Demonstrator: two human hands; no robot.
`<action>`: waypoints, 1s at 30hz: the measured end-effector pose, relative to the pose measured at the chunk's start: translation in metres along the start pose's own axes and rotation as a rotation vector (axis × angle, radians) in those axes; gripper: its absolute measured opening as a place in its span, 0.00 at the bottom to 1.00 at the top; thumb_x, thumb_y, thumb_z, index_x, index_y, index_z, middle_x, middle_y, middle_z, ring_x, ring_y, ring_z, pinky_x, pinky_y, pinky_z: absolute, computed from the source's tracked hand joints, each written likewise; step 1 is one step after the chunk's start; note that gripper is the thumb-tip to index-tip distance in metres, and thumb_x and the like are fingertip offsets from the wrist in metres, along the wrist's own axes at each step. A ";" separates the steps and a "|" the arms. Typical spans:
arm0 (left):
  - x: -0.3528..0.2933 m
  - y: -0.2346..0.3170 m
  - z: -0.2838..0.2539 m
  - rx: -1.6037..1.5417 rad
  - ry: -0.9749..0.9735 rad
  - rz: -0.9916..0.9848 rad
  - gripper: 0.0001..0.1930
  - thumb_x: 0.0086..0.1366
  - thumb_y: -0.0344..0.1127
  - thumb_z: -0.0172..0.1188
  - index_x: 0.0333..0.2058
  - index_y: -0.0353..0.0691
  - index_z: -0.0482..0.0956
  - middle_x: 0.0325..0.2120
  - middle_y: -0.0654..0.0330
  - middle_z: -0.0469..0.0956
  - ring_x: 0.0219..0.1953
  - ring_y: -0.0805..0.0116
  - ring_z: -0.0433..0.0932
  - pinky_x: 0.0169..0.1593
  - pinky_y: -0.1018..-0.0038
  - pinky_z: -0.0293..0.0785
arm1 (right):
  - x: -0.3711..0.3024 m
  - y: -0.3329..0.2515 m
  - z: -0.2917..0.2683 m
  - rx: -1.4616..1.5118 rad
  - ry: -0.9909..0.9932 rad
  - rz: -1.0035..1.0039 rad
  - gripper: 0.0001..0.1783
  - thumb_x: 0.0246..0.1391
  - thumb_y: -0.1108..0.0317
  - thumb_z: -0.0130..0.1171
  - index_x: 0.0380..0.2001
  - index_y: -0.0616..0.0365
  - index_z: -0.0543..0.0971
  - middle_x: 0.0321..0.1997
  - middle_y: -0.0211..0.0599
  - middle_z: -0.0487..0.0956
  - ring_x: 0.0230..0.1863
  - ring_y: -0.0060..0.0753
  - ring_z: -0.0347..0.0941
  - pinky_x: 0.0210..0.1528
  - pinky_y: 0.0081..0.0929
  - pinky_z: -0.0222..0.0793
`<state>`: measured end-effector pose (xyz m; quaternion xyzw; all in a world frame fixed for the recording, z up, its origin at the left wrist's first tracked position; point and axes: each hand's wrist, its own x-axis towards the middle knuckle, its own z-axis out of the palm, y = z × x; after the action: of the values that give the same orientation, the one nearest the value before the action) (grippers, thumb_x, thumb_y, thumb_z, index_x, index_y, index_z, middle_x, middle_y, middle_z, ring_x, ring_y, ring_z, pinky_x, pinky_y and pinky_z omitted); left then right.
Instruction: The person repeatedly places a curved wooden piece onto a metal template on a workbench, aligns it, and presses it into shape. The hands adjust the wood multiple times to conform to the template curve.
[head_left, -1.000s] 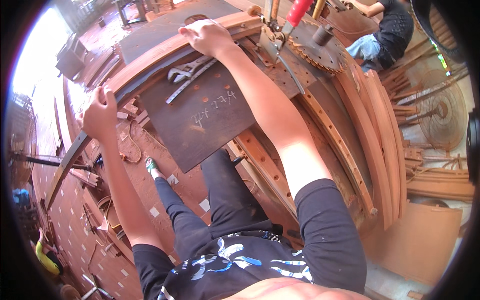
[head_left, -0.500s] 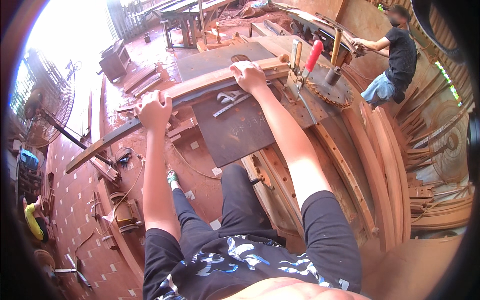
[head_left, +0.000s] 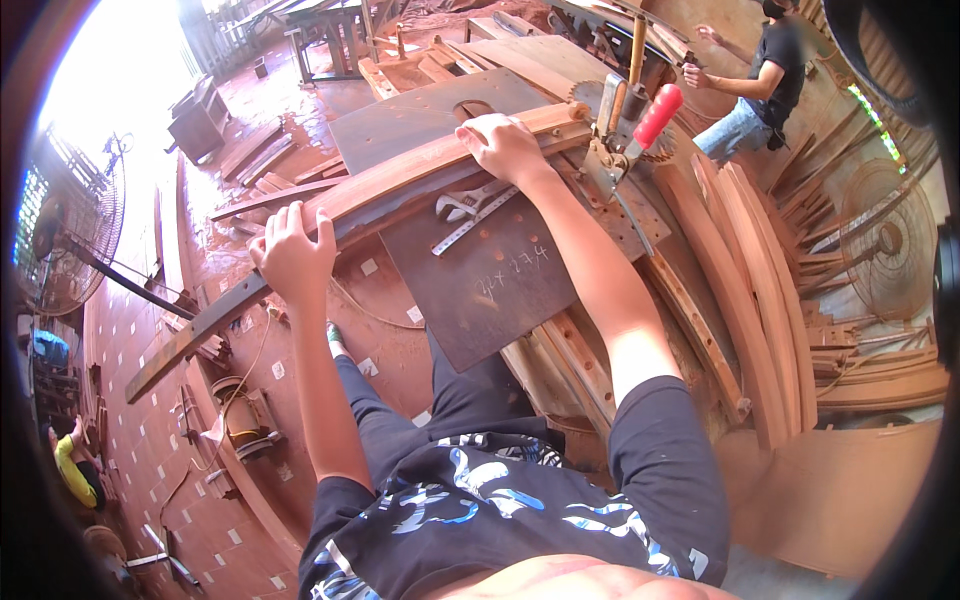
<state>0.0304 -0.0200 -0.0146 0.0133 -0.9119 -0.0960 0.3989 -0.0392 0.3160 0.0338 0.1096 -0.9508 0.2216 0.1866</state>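
A long reddish wooden rail (head_left: 395, 182) lies across the dark metal machine table (head_left: 490, 300), along a dark bar (head_left: 195, 340) that sticks out to the left. My left hand (head_left: 295, 255) grips near the rail's left end, fingers curled over it. Farther right, my right hand (head_left: 500, 150) is closed over the top of the rail, close to a round opening (head_left: 472, 108) in the table. An adjustable wrench (head_left: 468, 203) and a steel ruler (head_left: 472, 228) lie on the table below that hand. Beyond the rail's right end stands a toggle clamp (head_left: 655, 122) with a red handle.
Toothed circular saw blades (head_left: 655, 146) sit behind the clamp. Curved wooden pieces (head_left: 755, 300) lean at the right. A co-worker (head_left: 770, 75) stands at the far right. Pedestal fans (head_left: 75, 225) flank the workspace, and a cord (head_left: 262, 355) runs over the tiled floor.
The whole view has shifted, and the table and clamp look nearer. Both hands stay on the rail. The co-worker's hands have come apart, one raised.
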 end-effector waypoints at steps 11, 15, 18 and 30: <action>0.004 0.000 -0.010 -0.008 -0.082 -0.012 0.24 0.66 0.51 0.60 0.51 0.40 0.85 0.52 0.55 0.83 0.58 0.60 0.79 0.62 0.57 0.65 | 0.003 0.010 0.004 -0.064 -0.114 -0.105 0.28 0.67 0.48 0.55 0.59 0.57 0.79 0.66 0.47 0.77 0.71 0.47 0.67 0.77 0.44 0.54; 0.003 0.001 -0.007 -0.002 -0.122 -0.009 0.25 0.65 0.52 0.61 0.52 0.39 0.84 0.53 0.53 0.83 0.59 0.57 0.78 0.63 0.56 0.64 | -0.001 0.010 0.001 -0.087 -0.155 -0.082 0.30 0.69 0.48 0.54 0.63 0.58 0.76 0.70 0.47 0.73 0.74 0.46 0.63 0.80 0.44 0.49; 0.004 0.002 -0.010 -0.016 -0.160 -0.019 0.26 0.64 0.51 0.61 0.52 0.39 0.84 0.53 0.52 0.82 0.59 0.56 0.78 0.65 0.55 0.63 | -0.003 0.009 -0.002 -0.077 -0.194 -0.097 0.31 0.69 0.47 0.55 0.65 0.58 0.74 0.72 0.46 0.71 0.77 0.46 0.60 0.81 0.43 0.46; 0.029 -0.018 -0.053 -0.406 -0.341 -0.267 0.19 0.66 0.40 0.62 0.51 0.34 0.82 0.56 0.45 0.78 0.61 0.45 0.74 0.67 0.54 0.66 | -0.003 0.008 -0.014 -0.048 -0.272 -0.128 0.33 0.68 0.50 0.59 0.68 0.56 0.72 0.73 0.47 0.69 0.78 0.49 0.57 0.81 0.47 0.46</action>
<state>0.0490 -0.0496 0.0382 0.0367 -0.9181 -0.3288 0.2183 -0.0348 0.3300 0.0411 0.1946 -0.9634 0.1693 0.0724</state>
